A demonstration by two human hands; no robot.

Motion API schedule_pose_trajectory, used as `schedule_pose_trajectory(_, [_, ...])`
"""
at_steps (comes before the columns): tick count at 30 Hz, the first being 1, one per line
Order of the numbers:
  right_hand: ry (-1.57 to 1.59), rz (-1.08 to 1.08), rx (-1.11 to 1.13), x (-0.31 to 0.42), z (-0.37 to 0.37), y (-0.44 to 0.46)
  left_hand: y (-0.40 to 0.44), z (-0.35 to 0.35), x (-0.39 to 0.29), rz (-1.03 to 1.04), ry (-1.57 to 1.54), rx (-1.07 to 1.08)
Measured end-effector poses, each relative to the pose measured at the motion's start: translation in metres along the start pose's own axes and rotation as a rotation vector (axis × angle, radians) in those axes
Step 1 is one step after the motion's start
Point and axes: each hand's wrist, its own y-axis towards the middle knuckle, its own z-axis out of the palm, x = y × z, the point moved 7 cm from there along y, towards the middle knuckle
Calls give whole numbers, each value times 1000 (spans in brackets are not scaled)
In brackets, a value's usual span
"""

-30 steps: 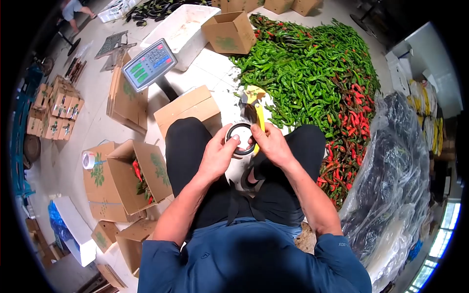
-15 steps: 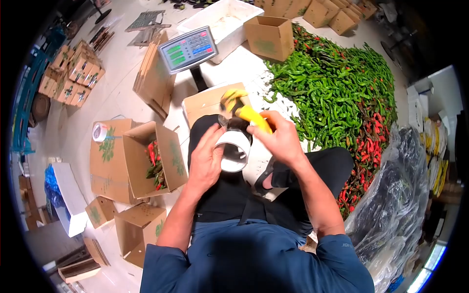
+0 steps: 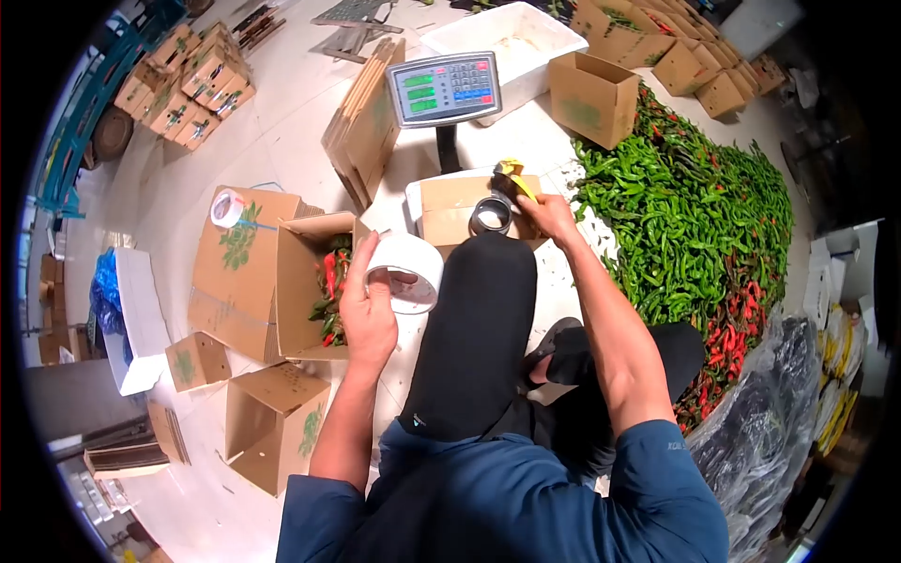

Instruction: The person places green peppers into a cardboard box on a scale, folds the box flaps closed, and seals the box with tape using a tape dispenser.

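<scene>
My left hand (image 3: 369, 317) is closed round the side of a wide white tape roll (image 3: 409, 247), held beside my raised knee with its open centre showing. In my right hand (image 3: 547, 217) is the yellow handle of a tape dispenser (image 3: 524, 187). Its round dark hub (image 3: 476, 223) sits just beyond the knee, with no roll visible on it. Behind the dispenser is a flat-topped cardboard box (image 3: 449, 197) below the scale display (image 3: 445, 89). Close by my left hand stands an open carton (image 3: 298, 281) with red and green peppers (image 3: 330, 281) inside.
A large heap of green peppers (image 3: 676, 188) covers the floor on the right, with red ones (image 3: 727, 333) nearer me. Flattened cartons (image 3: 361, 127) lean left of the scale. Another tape roll (image 3: 227, 208) lies on stacked cardboard (image 3: 239, 272). Clear plastic sheeting (image 3: 751, 432) lies at lower right.
My hands have separated. The white roll has gone left with my left hand, while the dispenser has moved forward and right. My view has shifted left, and my knee is more upright.
</scene>
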Motion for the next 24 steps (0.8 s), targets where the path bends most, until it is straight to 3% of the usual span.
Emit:
schedule_pose_trajectory(2, [-155,-75,-113,-8,0,3,2,-1,1,62,76,-26])
schedule_pose_trajectory(8, [-89,-38,-83,-4,-1,-1,10,5,8,234,262,11])
schedule_pose_trajectory(12, [-157,-33,-82,3,-3,-5,9,14,-12,266,208,-2])
schedule_pose_trajectory(20, [-350,-59,-225,2,-6,-8,1,9,5,115,31,15])
schedule_pose_trajectory(24, [-188,-66,-144,2,-6,-12,0,13,7,89,14,-8])
